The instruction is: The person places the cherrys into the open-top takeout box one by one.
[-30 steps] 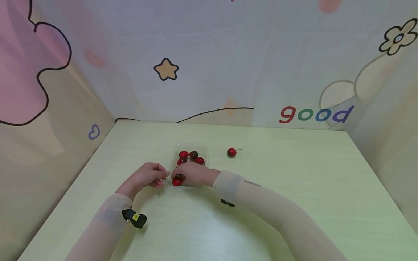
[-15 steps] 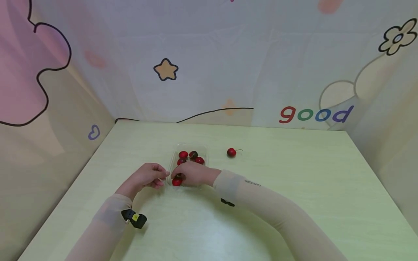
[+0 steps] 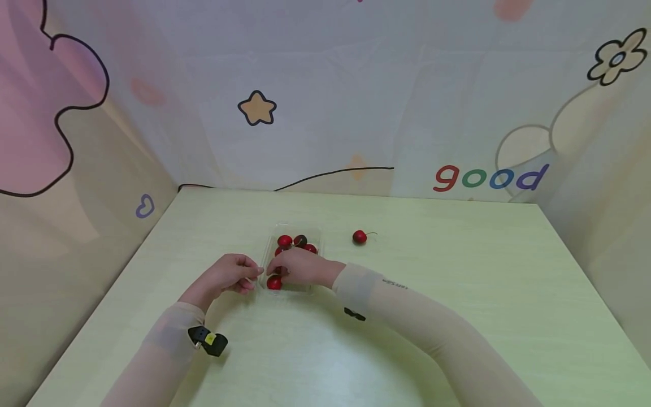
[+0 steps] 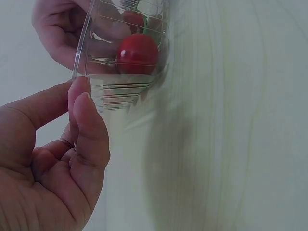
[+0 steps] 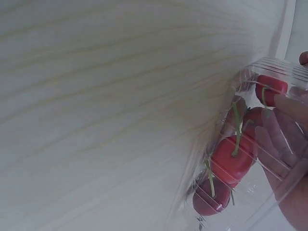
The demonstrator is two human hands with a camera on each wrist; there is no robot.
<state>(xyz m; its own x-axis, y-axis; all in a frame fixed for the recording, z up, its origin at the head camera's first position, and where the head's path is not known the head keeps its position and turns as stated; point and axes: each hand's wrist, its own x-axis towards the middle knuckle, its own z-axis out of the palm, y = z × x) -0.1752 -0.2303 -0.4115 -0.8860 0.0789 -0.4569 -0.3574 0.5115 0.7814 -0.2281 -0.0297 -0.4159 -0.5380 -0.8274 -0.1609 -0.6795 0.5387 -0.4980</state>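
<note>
A clear plastic box (image 3: 295, 289) holding several red cherries (image 3: 274, 282) rests on the table. Thumb and forefinger of my left hand (image 3: 231, 274) pinch its left rim; the left wrist view shows the fingertips (image 4: 79, 94) right at the edge. My right hand (image 3: 302, 267) reaches down into the box from the right, fingers bent among the fruit. Seen through the wall in the right wrist view, its fingers lie beside a cherry (image 5: 272, 90) with a green stem. I cannot tell whether they grip one. Part of the fruit is hidden beneath the right hand.
One loose cherry (image 3: 359, 237) with a thin stem lies on the pale table (image 3: 447, 254), right of the box and farther back. Behind the table hangs a printed cloth (image 3: 330, 113), with more cloth at both sides.
My right hand has risen slightly inside the box, and less of the dark cherry under its fingers shows. The left hand stays at the rim.
</note>
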